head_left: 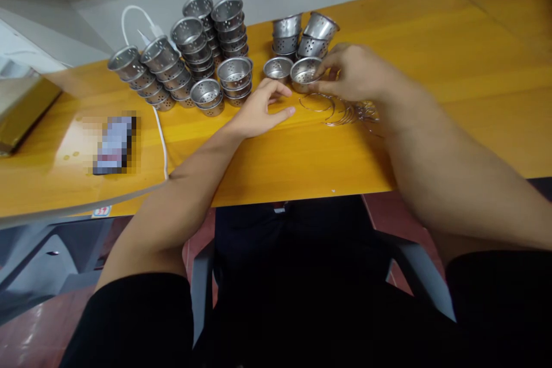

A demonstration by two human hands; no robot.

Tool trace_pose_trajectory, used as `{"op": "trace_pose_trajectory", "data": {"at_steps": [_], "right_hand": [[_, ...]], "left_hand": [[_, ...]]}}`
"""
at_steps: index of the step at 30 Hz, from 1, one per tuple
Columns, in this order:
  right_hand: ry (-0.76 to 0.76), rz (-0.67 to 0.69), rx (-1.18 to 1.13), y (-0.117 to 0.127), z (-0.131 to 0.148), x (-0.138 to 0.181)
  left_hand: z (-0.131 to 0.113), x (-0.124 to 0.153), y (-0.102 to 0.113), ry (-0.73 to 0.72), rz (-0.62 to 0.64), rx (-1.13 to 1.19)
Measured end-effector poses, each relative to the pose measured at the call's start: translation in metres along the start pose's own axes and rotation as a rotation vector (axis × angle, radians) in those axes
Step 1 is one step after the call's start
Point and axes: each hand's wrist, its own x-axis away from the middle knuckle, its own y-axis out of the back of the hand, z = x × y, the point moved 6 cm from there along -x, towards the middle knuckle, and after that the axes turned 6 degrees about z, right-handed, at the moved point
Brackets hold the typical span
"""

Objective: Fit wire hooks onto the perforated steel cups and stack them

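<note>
My right hand (pixel 351 73) has its thumb and fingers closed at the right rim of a perforated metal strainer cup (pixel 305 73), which stands upright on the table. To its left, my left hand (pixel 264 108) holds nothing; its thumb and fingers are apart. Just beyond those fingertips is another strainer cup (pixel 278 69). Two short stacks of the same cups rise behind, the left stack (pixel 285 40) upright and the right stack (pixel 318 34) with its top cup tilted. Thin wire rings (pixel 340 112) lie loosely below my right hand, some bunched together.
Several taller stacks of strainer cups (pixel 190 40) fill the back left of the wooden table (pixel 297 167). A phone (pixel 115 145) with a blurred-out screen lies at left, beside a white cable (pixel 161 141). A brown box (pixel 30 109) sits at the far left edge.
</note>
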Motion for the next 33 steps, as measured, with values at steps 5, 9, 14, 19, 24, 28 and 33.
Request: {"op": "trace_pose_trajectory", "data": {"at_steps": [5,9,14,19,24,28,33], "right_hand": [[-0.025,0.000,-0.040,-0.013,-0.004,-0.006],[-0.036,0.006,-0.185,-0.007,-0.018,-0.003],[-0.067,0.123,-0.111,0.001,-0.029,0.003],[-0.038,0.233,-0.026,-0.006,-0.031,0.000],[-0.095,0.197,0.007,0.003,-0.028,0.003],[0.073,0.295,-0.156,-0.001,0.000,0.007],[-0.035,0.388,-0.157,-0.012,-0.003,0.004]], "left_hand": [[0.003,-0.002,-0.002,-0.026,0.019,0.027],[0.005,-0.001,-0.002,-0.025,0.022,0.047],[0.003,-0.001,-0.002,0.010,0.023,0.028],[0.000,-0.001,-0.004,0.039,0.078,0.051],[-0.007,0.000,-0.004,0.068,0.141,-0.002],[-0.008,0.000,-0.005,0.086,0.165,-0.016],[-0.015,0.001,-0.002,0.060,0.124,-0.033]]}}
